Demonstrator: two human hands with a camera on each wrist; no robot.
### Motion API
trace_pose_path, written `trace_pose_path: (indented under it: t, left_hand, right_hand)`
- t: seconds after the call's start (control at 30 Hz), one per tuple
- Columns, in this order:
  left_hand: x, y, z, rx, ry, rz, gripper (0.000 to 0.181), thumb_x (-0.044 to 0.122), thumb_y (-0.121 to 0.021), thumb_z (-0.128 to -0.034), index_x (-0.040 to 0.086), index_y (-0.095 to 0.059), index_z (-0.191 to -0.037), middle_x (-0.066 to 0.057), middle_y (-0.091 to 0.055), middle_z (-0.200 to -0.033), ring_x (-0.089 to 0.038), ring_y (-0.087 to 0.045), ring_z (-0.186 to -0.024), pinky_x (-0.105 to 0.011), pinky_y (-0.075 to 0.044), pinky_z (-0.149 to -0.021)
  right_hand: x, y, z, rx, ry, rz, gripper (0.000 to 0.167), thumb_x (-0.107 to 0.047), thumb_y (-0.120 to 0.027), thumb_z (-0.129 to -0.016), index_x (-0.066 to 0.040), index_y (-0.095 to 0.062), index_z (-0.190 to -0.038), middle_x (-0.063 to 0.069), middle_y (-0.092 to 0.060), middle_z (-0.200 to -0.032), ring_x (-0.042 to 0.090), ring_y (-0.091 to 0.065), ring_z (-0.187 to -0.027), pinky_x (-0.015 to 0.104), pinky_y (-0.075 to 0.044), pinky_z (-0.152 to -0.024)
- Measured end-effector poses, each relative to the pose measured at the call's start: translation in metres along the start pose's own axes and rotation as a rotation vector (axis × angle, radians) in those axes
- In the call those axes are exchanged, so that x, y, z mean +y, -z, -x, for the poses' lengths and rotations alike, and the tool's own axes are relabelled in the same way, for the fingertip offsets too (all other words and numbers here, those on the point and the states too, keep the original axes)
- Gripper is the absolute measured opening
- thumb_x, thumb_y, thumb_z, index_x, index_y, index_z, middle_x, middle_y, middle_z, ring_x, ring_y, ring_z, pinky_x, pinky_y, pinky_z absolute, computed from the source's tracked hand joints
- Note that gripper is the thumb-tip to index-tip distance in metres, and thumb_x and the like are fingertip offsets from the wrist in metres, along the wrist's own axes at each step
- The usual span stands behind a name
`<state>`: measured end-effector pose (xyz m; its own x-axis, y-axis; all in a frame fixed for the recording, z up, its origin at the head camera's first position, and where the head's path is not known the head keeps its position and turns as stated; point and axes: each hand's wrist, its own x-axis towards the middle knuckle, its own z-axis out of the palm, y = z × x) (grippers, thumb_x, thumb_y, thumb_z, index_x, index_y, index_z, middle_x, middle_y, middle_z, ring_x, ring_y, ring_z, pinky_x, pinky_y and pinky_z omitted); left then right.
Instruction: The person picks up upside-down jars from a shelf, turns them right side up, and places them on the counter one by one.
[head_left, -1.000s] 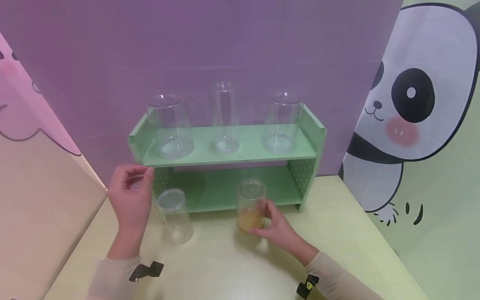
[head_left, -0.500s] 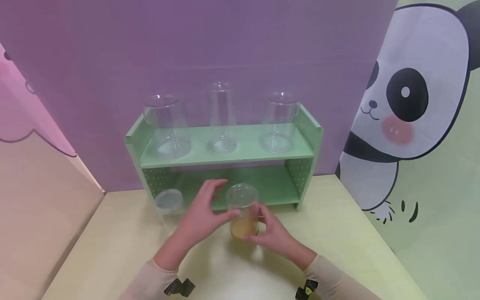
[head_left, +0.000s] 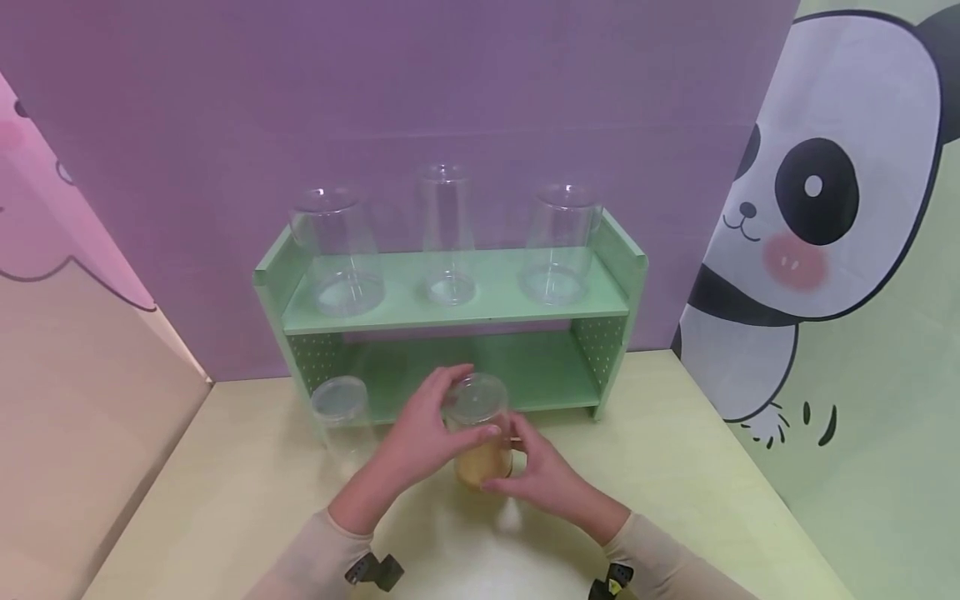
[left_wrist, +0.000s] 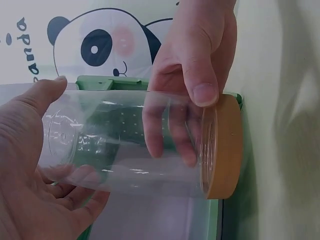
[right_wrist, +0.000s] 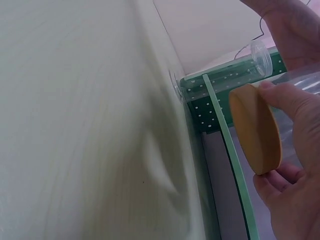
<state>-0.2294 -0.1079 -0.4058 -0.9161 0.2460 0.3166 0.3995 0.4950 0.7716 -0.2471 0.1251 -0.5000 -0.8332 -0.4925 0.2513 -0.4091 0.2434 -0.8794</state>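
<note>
A clear jar point(head_left: 480, 402) is held bottom up above the table, its orange-brown lid point(left_wrist: 229, 150) facing down. My left hand point(head_left: 420, 442) curls round the clear upper end; the left wrist view shows that hand point(left_wrist: 30, 165) with its thumb on one side and fingers on the other. My right hand point(head_left: 551, 482) grips the lid end from the right. In the right wrist view its thumb and fingers pinch the rim of the lid point(right_wrist: 255, 131).
Another clear container point(head_left: 341, 404) stands left of my left forearm, by the shelf's front corner. Behind is a green two-level shelf point(head_left: 480, 310), with three clear jars on its top board: a wide left one point(head_left: 348, 292), a narrow middle one point(head_left: 450, 287) and a right one point(head_left: 557, 283).
My left hand has come from the far left to the jar and now holds its upper end. The jar, in my right hand, has moved slightly left and nearer.
</note>
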Motion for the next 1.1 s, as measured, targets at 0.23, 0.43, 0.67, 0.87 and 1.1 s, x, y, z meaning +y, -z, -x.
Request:
trace_pose_path:
  t: [0.23,0.43,0.67,0.87,1.1]
  left_hand:
    - [-0.004,0.001,0.0,0.043,-0.01,0.017,0.092,0.048,-0.095,-0.0873,0.01,-0.054,-0.161,-0.003,-0.063,-0.149,-0.032,-0.062,-0.133,-0.059,-0.059,-0.105]
    - [-0.006,0.004,0.001,0.078,0.0,0.085,0.087,0.041,-0.095,-0.0888,0.013,-0.054,-0.16,-0.006,-0.062,-0.151,-0.034,-0.062,-0.137,-0.059,-0.058,-0.109]
    - [-0.017,0.012,0.005,0.096,0.004,0.245,0.079,0.024,-0.091,-0.0945,0.008,-0.051,-0.16,-0.012,-0.061,-0.153,-0.038,-0.062,-0.139,-0.052,-0.057,-0.113]
    - [-0.028,0.019,0.01,0.082,-0.005,0.321,0.07,0.017,-0.085,-0.0995,0.004,-0.05,-0.158,-0.017,-0.059,-0.153,-0.039,-0.059,-0.143,-0.041,-0.058,-0.112]
    - [-0.043,0.024,0.016,0.083,-0.02,0.325,0.062,0.011,-0.082,-0.1004,-0.002,-0.053,-0.154,-0.018,-0.062,-0.149,-0.035,-0.057,-0.141,-0.048,-0.047,-0.124]
  right_hand:
    - [0.002,-0.002,0.001,-0.006,-0.024,-0.036,0.098,-0.021,-0.099,-0.084,-0.024,-0.043,-0.164,0.001,-0.058,-0.156,0.038,-0.057,-0.142,0.064,-0.049,-0.117]
    - [0.002,-0.001,0.0,-0.016,-0.044,-0.03,0.1,-0.022,-0.101,-0.082,-0.023,-0.043,-0.164,-0.001,-0.057,-0.157,0.03,-0.055,-0.143,0.061,-0.044,-0.121]
    - [-0.002,0.009,0.0,-0.033,-0.04,-0.022,0.097,-0.023,-0.099,-0.085,-0.019,-0.044,-0.165,0.001,-0.059,-0.155,0.028,-0.054,-0.147,0.059,-0.038,-0.127]
    - [0.001,0.023,0.001,-0.046,-0.021,-0.014,0.091,-0.023,-0.094,-0.091,-0.015,-0.043,-0.166,0.008,-0.054,-0.162,0.032,-0.046,-0.155,0.059,-0.035,-0.129]
    - [-0.001,0.037,0.002,-0.048,-0.001,-0.097,0.085,-0.011,-0.087,-0.094,-0.01,-0.041,-0.166,0.018,-0.05,-0.158,0.041,-0.055,-0.144,0.058,-0.044,-0.122]
